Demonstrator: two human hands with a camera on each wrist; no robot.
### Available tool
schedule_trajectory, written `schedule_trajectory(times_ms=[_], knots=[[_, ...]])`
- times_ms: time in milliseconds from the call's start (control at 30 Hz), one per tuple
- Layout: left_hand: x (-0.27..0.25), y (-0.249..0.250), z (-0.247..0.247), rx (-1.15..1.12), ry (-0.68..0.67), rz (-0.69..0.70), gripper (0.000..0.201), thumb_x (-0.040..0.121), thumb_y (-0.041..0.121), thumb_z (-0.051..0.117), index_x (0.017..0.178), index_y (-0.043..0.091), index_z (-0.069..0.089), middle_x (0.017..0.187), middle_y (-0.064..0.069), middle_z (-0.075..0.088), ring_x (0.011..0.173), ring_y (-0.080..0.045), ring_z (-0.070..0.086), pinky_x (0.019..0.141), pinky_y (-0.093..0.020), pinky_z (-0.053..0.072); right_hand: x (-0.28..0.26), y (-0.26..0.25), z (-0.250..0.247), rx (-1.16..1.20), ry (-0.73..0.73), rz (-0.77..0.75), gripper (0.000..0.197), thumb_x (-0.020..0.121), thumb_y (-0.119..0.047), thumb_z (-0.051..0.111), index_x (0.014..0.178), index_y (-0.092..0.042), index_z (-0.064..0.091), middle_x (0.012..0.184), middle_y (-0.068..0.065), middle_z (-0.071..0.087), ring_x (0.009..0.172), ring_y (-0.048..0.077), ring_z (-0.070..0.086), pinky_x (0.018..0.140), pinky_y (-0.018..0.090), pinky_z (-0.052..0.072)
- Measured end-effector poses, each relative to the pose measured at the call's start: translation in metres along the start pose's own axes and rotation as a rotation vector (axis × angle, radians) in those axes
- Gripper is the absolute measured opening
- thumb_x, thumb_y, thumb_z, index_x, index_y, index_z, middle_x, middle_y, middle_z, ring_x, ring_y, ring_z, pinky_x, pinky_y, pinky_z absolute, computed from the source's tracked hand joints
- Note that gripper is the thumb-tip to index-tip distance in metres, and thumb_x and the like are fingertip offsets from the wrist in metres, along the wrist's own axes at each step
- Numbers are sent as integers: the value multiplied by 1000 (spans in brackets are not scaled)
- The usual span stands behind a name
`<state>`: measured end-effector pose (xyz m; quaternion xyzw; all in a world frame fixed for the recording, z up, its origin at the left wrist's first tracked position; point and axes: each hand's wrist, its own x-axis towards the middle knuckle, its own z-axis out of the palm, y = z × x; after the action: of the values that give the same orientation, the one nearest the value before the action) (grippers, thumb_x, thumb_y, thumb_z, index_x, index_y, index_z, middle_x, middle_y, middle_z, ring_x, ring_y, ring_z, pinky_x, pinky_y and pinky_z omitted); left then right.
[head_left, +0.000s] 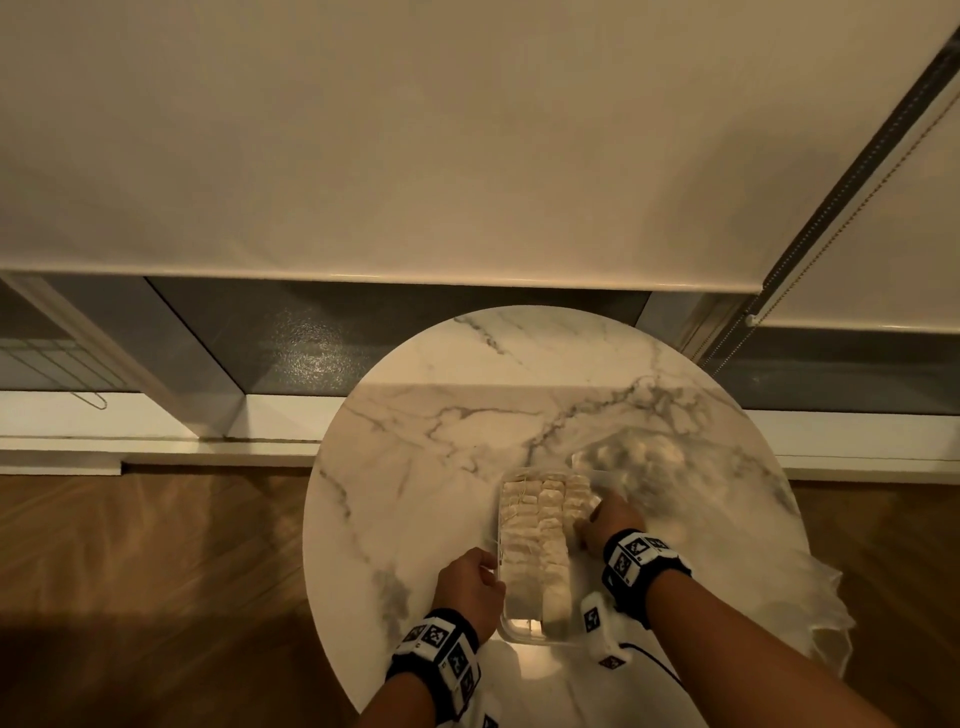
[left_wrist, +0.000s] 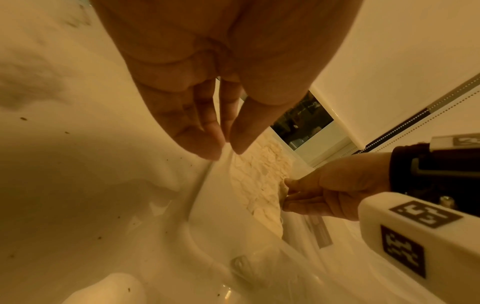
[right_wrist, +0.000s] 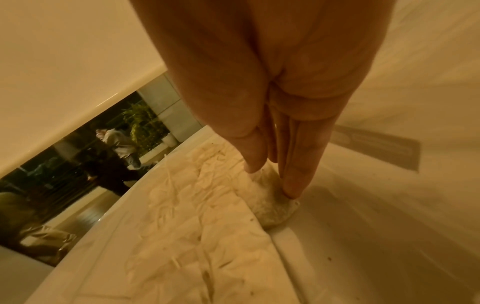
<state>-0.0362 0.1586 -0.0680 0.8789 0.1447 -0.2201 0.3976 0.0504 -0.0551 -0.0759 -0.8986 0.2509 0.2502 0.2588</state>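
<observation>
**Table.** A round marble-patterned table (head_left: 415, 441) carries every item and stands beside a window with a lowered roller blind (head_left: 363, 156). Crumpled clear plastic wrap (head_left: 644, 467) lies on it just beyond and to the right of the work. It is blurred, so its contents cannot be confirmed.

**Container.** A clear plastic container (head_left: 522, 621) sits on the table's near half, its long side running away from the person. It holds rows of tea bags (head_left: 540, 525) packed on edge, with strings showing among them. The near end shows bare floor.

**Left hand.** The left hand (head_left: 470, 587) is at the container's near left wall. The left wrist view shows thumb and fingertips (left_wrist: 207, 148) meeting on the rim in a light pinch that steadies the box.

**Right hand.** The right hand (head_left: 610, 519) reaches into the right-hand row. Its thumb and fingers (right_wrist: 298, 181) nip one tea bag (right_wrist: 270, 207) by its upper edge. That bag is inside the container, at the outer side of the row (not lifted clear, as far as the frames show).

**Assessment.** The step in hand appears to be drawing out a single bag. Recommended practice:
- Pull straight up so neighbouring bags are not dragged along.
- Grip the paper's edge gently, since filter paper likely tears.
- Watch for strings caught on adjoining bags.
- Brace with the left hand so the light container neither tips nor slides.
</observation>
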Motion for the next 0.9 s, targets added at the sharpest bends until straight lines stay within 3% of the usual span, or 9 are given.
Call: schedule_trajectory(times_ms=[233,333,433,567,700,767,833,900], knots=[[2,1,-4,17,-34,10,24,87,18,63,111,21,63,88,9,62,87,-9,59,76,-14,44,-4,-5,-7,-26,-57,29,33,94,-31,57,122,-14,59,126,10,62,114,28,60,88,30,47],[3,0,-6,21,-54,21,24,87,19,65,111,21,63,85,12,60,85,-8,59,75,-14,43,-4,-7,-5,20,-74,-6,27,92,-34,58,114,-19,63,110,5,64,99,27,62,80,27,45],[4,-1,-9,18,-83,20,22,88,20,66,109,22,62,83,14,58,86,-9,58,76,-14,44,-4,-9,-3,163,-71,-25,25,91,-39,59,106,-21,69,101,4,69,87,22,60,83,31,51],[4,0,-10,-12,-101,-17,16,84,19,67,90,30,57,80,11,60,83,-13,60,80,-22,52,-7,-12,-8,195,-64,-51,30,94,-37,58,117,-20,67,117,8,67,106,29,62,89,33,48],[8,-3,-6,-85,-106,-71,12,80,21,67,92,24,63,88,2,68,82,-19,69,76,-33,60,-16,-9,-14,254,-47,-53,32,98,-21,50,127,-16,62,123,9,64,114,30,59,88,30,45],[12,-5,-3,-109,-110,-61,16,80,18,65,95,19,65,82,-5,72,76,-22,71,72,-36,61,-16,-3,-13,324,-51,-62,35,95,-18,49,128,-15,60,111,9,63,103,29,62,87,36,49],[13,-4,-4,-130,-93,-40,13,80,14,62,93,17,66,79,-8,72,69,-24,71,67,-36,61,-20,5,-10,475,-70,-85,37,95,-8,47,131,-13,56,94,7,61,81,27,60,73,40,53],[14,-3,-6,-129,-69,-25,10,81,14,60,86,22,64,79,-7,71,66,-24,71,64,-35,61,-32,14,-9,577,-22,-95,32,94,-2,48,121,-17,57,89,4,62,75,23,60,71,40,54]])
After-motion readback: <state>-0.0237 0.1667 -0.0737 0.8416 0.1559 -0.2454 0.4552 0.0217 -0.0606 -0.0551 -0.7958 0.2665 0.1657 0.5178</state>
